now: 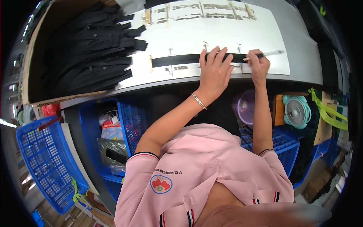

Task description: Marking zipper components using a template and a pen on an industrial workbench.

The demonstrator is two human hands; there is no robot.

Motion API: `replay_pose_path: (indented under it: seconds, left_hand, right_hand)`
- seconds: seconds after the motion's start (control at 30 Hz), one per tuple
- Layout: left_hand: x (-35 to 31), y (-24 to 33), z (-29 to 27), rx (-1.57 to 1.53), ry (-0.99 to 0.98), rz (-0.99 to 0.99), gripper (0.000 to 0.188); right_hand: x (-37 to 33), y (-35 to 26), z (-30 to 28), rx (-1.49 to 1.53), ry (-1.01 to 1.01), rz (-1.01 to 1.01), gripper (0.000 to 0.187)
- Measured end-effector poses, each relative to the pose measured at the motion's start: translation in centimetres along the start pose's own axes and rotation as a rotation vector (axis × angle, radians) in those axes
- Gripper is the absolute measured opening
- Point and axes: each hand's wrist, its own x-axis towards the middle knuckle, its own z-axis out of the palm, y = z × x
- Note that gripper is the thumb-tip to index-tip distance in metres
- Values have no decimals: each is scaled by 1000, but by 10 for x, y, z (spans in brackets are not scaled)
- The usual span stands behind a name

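Note:
A long black fabric strip (176, 60) lies lengthwise along the near part of a white marked board (177, 36). My left hand (216, 72) rests over the strip, fingers stretched out and slightly spread, pressing on it. At the strip's right end my right hand (259, 67) is closed in a pinch round a slim pen (278, 52) with a clear rear end and a dark grip. Its pale tip points left, close to or on the strip; contact is hard to make out. Dark lines and smudges mark the board around the strip.
A cardboard box (31, 72) full of black strips (90, 49) stands at the left, strip ends hanging over the board. Below the table are blue crates (132, 117), a purple basket (247, 108) and a small teal fan (297, 112). Another blue basket (49, 162) stands far left.

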Motion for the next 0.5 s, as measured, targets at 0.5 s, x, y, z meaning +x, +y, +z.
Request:
replay_pose_path:
  seconds: [0.5]
  left_hand:
    - [28, -97, -25, -79, 62, -44, 32]
  right_hand:
    - [0, -4, 11, -40, 135, 28, 16]
